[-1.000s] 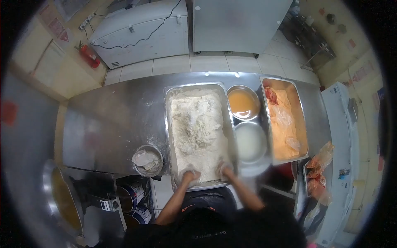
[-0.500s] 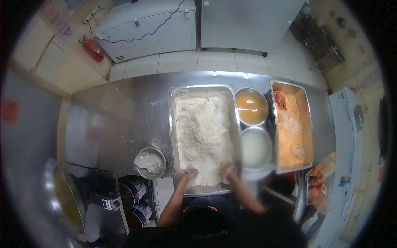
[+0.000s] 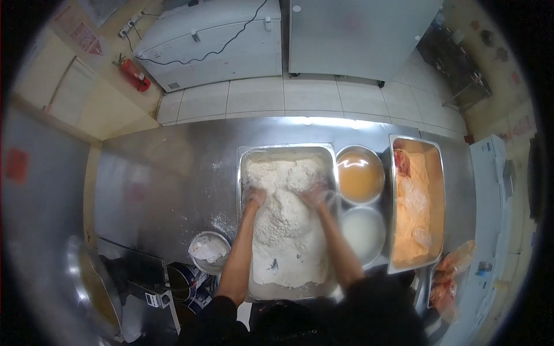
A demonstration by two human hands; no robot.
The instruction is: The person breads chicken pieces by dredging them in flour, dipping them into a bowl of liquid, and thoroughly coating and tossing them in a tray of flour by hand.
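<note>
A large metal tray (image 3: 290,292) full of white flour (image 3: 283,219) lies in front of me on the steel table. At the tray's left side, my left hand (image 3: 255,197) reaches into the flour, its fingers partly buried. My right hand (image 3: 314,196) is in the flour near the right side, blurred, with its fingertips hard to make out. A clear plastic cuff shows around the right wrist. Between the hands the flour rises in a heap. Two round bowls stand right of the tray, one with orange liquid (image 3: 359,175), one with whitish liquid (image 3: 362,235).
A second metal tray (image 3: 435,202) holds orange powder and plastic bags. Left of the flour, a small bowl (image 3: 209,252) contains a white bag. The steel table (image 3: 167,179) has flour specks. Bagged red items (image 3: 447,277) lie at lower right; a fire extinguisher (image 3: 134,75) hangs behind.
Both hands have moved from the near end of the tray toward its far part. The flour is now heaped between them. The view has shifted, so the table sits lower.
</note>
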